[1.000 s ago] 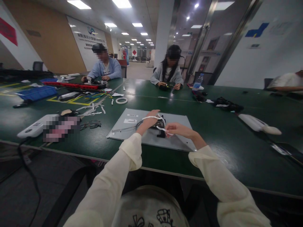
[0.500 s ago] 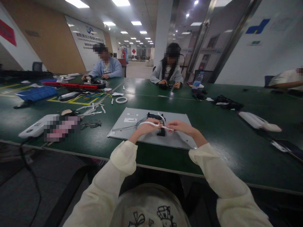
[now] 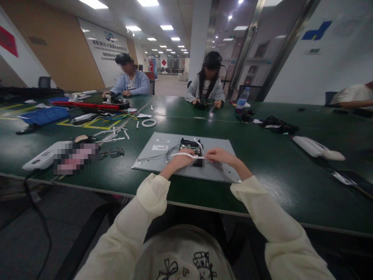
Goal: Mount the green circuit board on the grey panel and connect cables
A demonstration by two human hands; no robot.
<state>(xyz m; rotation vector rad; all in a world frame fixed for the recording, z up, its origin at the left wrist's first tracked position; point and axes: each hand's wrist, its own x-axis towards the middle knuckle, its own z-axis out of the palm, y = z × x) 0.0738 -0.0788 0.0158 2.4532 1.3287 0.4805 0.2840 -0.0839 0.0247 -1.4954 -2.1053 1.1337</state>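
A flat grey panel (image 3: 151, 159) lies on the green table, with a black-framed circuit board (image 3: 190, 144) near its middle and thin grey cables (image 3: 159, 156) to the left of the board. Over the board's lower left part rests my left hand (image 3: 183, 158), its fingers bent and closed at a white strip (image 3: 184, 154) that runs across it. My right hand (image 3: 219, 155) pinches the right end of this strip just right of the board. Another white strip (image 3: 198, 142) curves over the board's upper right part.
Left on the table (image 3: 116, 179) are eyeglasses (image 3: 112, 153), a white power strip (image 3: 46, 156), strip scraps, a white ring (image 3: 149, 123) and a blue tray (image 3: 43, 116). At right lies a white object (image 3: 316, 147). Two people sit across; another is far right.
My left hand has shifted slightly down and turned, uncovering more of the circuit board. The strip between my hands looks straighter. My right hand has barely moved.
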